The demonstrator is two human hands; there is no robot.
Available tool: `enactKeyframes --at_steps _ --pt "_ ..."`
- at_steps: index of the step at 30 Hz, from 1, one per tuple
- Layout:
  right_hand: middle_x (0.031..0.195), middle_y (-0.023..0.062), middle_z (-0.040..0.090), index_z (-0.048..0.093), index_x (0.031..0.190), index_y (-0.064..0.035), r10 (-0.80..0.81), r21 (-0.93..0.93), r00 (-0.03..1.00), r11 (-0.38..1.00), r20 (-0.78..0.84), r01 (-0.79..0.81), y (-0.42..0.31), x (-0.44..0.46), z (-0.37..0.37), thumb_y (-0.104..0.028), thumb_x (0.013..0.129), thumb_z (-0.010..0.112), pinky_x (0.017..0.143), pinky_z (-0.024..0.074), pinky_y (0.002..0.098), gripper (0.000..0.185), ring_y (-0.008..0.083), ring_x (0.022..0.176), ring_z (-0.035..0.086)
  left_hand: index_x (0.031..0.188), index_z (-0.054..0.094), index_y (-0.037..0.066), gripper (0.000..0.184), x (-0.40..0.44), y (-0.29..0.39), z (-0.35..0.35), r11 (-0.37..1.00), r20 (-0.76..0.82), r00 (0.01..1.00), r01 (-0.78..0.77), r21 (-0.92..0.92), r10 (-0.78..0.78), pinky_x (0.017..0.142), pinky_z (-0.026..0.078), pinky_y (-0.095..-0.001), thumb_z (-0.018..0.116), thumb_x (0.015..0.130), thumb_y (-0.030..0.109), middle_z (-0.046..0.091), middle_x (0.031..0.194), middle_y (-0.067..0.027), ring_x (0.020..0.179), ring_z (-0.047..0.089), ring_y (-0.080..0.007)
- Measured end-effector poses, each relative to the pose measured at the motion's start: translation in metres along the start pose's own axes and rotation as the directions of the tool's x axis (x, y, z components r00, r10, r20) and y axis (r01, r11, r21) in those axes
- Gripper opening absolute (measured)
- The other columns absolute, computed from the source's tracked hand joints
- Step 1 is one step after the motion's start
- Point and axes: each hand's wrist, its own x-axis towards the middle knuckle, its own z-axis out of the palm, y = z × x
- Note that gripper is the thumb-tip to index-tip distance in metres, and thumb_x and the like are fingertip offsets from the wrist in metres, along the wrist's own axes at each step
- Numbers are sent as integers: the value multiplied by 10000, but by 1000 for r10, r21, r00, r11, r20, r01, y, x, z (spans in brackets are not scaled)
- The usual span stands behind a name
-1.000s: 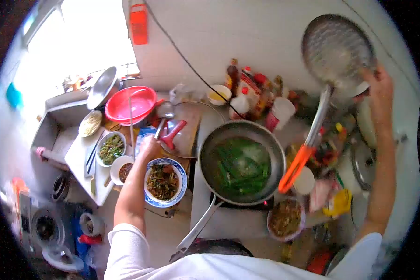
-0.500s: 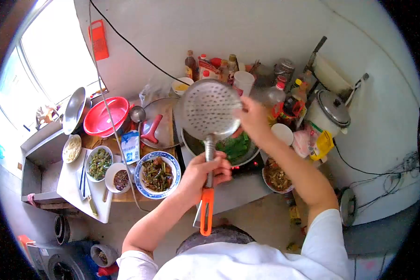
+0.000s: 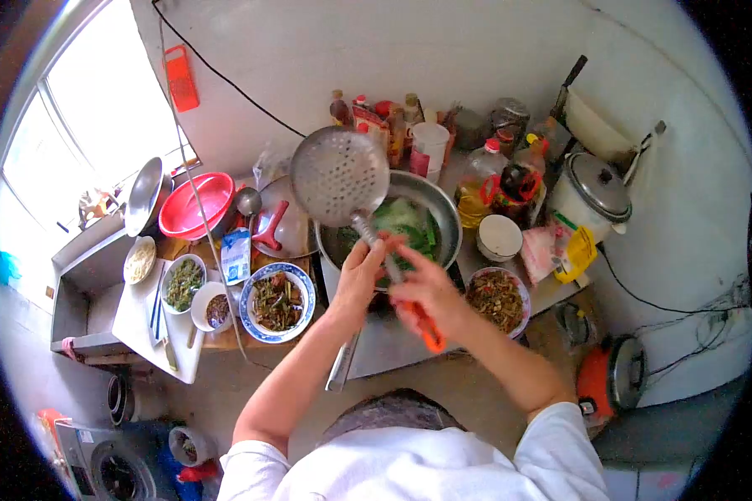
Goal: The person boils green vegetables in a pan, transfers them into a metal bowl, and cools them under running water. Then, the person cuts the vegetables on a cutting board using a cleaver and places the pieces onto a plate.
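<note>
A perforated metal skimmer (image 3: 340, 175) with an orange handle end is raised over the left side of the wok (image 3: 453, 219). My left hand (image 3: 355, 284) is closed round the upper part of its handle. At the lower handle, by the orange end, my right hand (image 3: 433, 292) has its fingers curled on it, somewhat blurred. Leafy greens (image 3: 414, 230) lie in the wok, with steam above them. The wok's metal handle (image 3: 341, 365) points toward me, below my left hand.
On the left are a patterned bowl of cooked food (image 3: 277, 334), a white cutting board (image 3: 180, 359) and a red basin (image 3: 196, 206). To the right stand a white bowl (image 3: 500, 238), a plate of food (image 3: 497, 302), an oil bottle (image 3: 480, 184) and a lidded pot (image 3: 597, 188).
The skimmer has moved left and now tilts, uncovering more of the wok. My right hand has come down from the skimmer's bowl to its handle. Steam shows over the greens.
</note>
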Motion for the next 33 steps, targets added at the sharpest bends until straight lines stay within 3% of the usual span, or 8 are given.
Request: enactKeyframes --at_steps 6,8,15,18,24,27,31,33 --pt "613 36 515 327 1437 -88 -202 -560 949 828 -242 34 -23 30 -114 -59 841 585 346 398 274 651 98 430 491 1167 553 7 321 -33 -16 -82 730 7 968 -194 655 251 746 484 -261 620 886 147 612 1027 -78 863 591 -131" --pt "721 133 586 379 1392 -52 -308 -803 926 596 -220 7 -27 45 -136 -37 828 570 519 482 384 596 275 579 590 1160 555 3 327 -59 -40 -113 687 -77 980 -71 723 182 746 483 -266 634 875 141 606 1040 -81 817 584 -135" --pt "969 239 601 434 1334 -26 -423 -994 906 -106 32 -15 -6 115 -188 -2 805 562 727 489 488 545 417 838 607 1278 464 22 368 -125 -59 -86 907 -141 914 398 139 -380 663 523 -304 530 950 174 621 1047 -134 771 618 -157" --pt "916 250 609 439 1325 -18 -381 -991 924 -133 42 -10 5 141 -200 -28 799 597 744 488 496 550 425 842 603 1301 435 22 358 -123 -63 -84 894 -149 883 449 -9 -445 585 519 -306 478 963 135 642 986 -147 681 623 -169" --pt "708 124 604 452 1335 -34 145 -811 980 550 -139 -197 -13 120 -179 -55 822 608 475 497 372 537 214 512 593 1278 443 8 342 -121 -68 -82 894 -191 887 441 75 -421 495 472 -261 476 968 148 652 890 -114 603 597 -143" --pt "699 69 582 475 1329 -45 174 -735 979 650 -105 -194 -21 99 -174 -47 837 587 380 437 299 505 125 428 525 1264 452 9 337 -120 -63 -76 883 -211 874 462 78 -438 505 471 -249 487 965 162 649 891 -103 604 590 -128" --pt "671 73 519 406 1383 -28 34 -838 987 523 -159 -153 -53 76 -148 -32 824 592 428 449 310 589 138 522 548 1256 457 19 332 -120 -67 -81 890 -175 885 450 80 -432 517 477 -241 495 961 166 645 895 -93 602 584 -116" --pt "741 159 571 439 1340 -11 -306 -996 952 68 31 55 -32 83 -176 -8 798 543 618 502 405 552 290 671 615 1248 466 21 318 -121 -69 -83 902 -161 897 426 63 -412 513 474 -249 489 959 150 647 888 -96 599 585 -125"
